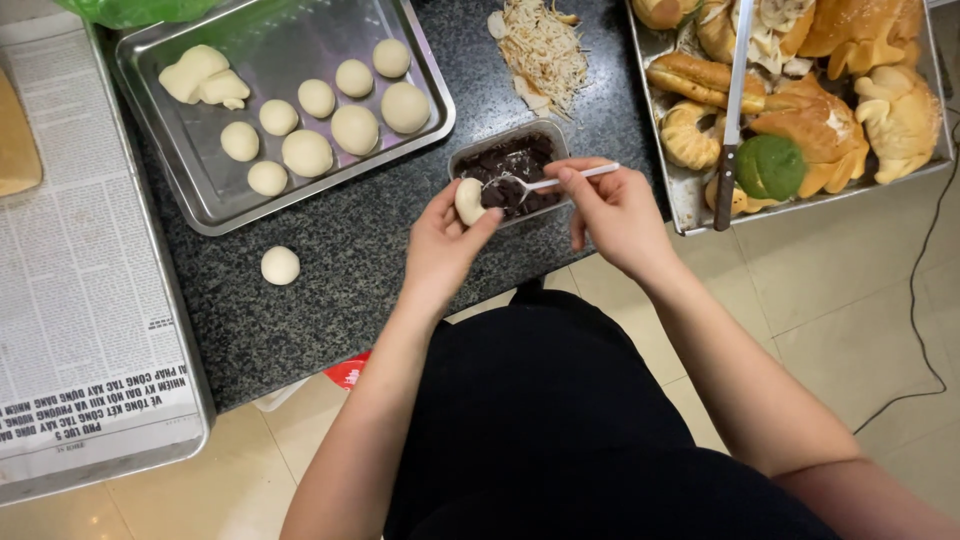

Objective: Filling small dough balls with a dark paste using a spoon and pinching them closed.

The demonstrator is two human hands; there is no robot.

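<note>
My left hand [440, 245] cups a small pale piece of dough [468, 200] at the near edge of the dark stone counter. My right hand [615, 215] pinches a white plastic spoon [560, 180], whose bowl carries a bit of dark filling next to the dough. Just behind both hands sits a clear plastic tub [512, 150] of dark brown filling. A single dough ball [280, 265] lies loose on the counter to the left.
A steel tray [200, 195] at the back left holds several dough balls and a dough lump. A tray of baked buns [690, 205] with a knife [732, 110] stands at the right. Shredded pale strands [545, 50] lie behind the tub. A newspaper-lined tray [80, 300] sits far left.
</note>
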